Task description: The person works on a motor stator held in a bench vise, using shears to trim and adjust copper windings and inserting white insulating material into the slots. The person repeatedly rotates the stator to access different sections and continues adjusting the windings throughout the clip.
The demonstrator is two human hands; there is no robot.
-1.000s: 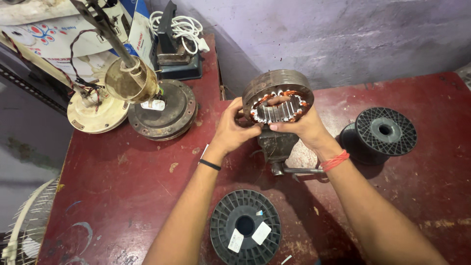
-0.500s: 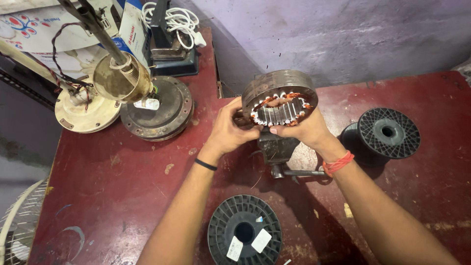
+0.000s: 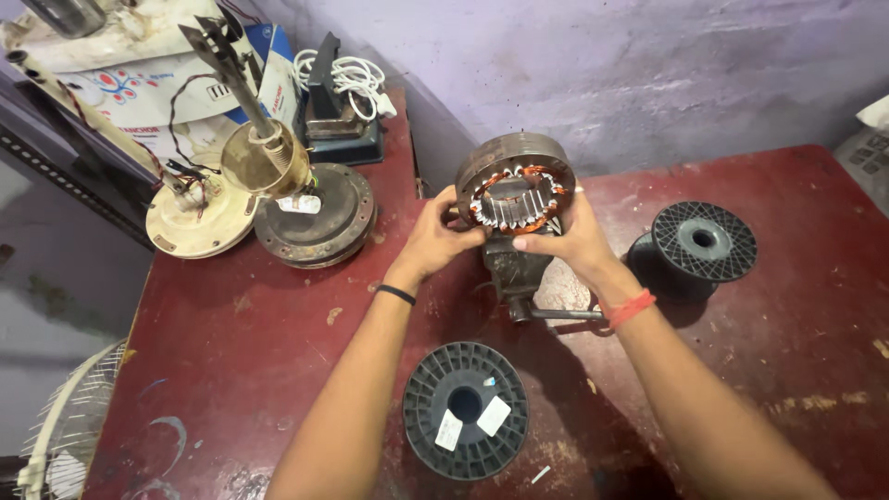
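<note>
Stator (image 3: pixel 515 193) upright on bench vise (image 3: pixel 515 268), axis toward camera; left hand (image 3: pixel 440 236) and right hand (image 3: pixel 569 236) closed on opposite rims, equally near.

Worn dark-red table (image 3: pixel 231 370), scuffed; carried two black spools (image 3: pixel 466 409) (image 3: pixel 704 242), rusty motor housing (image 3: pixel 315 218), cream motor cover (image 3: pixel 199 218), small vise (image 3: pixel 519 273).
</note>
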